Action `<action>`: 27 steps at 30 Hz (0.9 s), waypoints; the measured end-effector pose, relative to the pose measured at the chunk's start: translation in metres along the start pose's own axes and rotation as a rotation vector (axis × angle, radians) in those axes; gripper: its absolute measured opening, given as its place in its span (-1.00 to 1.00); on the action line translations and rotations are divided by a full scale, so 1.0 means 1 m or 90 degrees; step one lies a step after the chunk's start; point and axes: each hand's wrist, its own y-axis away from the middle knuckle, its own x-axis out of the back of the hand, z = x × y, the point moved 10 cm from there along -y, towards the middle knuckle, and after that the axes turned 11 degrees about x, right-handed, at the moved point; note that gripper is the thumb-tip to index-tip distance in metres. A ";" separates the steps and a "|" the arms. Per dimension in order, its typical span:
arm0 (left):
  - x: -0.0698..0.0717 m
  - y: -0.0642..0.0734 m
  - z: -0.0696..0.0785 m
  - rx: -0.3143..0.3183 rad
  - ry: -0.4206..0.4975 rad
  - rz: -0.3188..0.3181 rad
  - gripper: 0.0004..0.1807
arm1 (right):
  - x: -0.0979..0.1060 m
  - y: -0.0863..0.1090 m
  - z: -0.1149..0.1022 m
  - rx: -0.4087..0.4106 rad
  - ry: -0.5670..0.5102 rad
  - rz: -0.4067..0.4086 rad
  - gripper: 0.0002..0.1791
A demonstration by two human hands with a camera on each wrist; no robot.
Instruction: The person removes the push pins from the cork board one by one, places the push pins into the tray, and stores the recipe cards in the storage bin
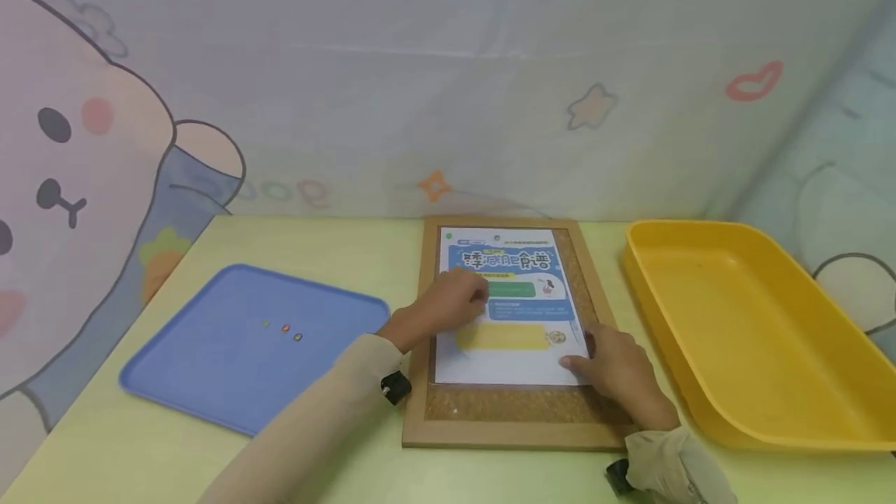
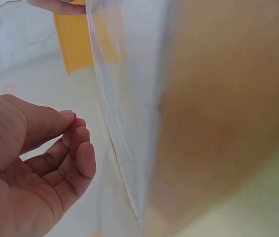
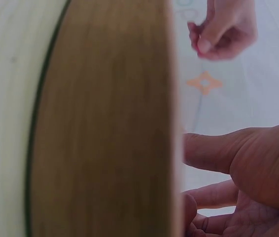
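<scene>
A printed sheet [image 1: 511, 368] lies on a wood-framed cork board [image 1: 518, 403]. My left hand [image 1: 451, 302] is raised over the sheet's left side in the head view. Between thumb and forefinger it pinches a small red thumbtack [image 2: 74, 117], of which only an edge shows. My right hand [image 1: 619, 368] rests at the sheet's lower right edge, thumb on the paper and the other fingers by the board's right frame. At the sheet's top left corner is a green tack [image 1: 449, 236]; another tack [image 1: 497, 238] sits at the top middle.
On the left a blue tray [image 1: 210, 333] holds a few small tacks [image 1: 285, 328]. A deep yellow bin [image 1: 763, 333] stands right of the board. Behind the pale table [image 1: 350, 465] hangs a cartoon-printed cloth [image 1: 448, 84].
</scene>
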 end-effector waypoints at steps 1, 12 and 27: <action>0.001 0.005 -0.002 0.000 -0.001 0.005 -0.85 | 0.000 0.000 0.001 -0.005 -0.002 -0.002 -0.30; 0.027 0.049 -0.057 0.093 0.022 0.061 -0.78 | -0.002 0.001 0.001 -0.030 -0.006 -0.011 -0.26; 0.075 0.103 -0.141 0.172 -0.020 0.044 -0.82 | -0.004 0.001 0.004 -0.037 -0.020 -0.013 -0.23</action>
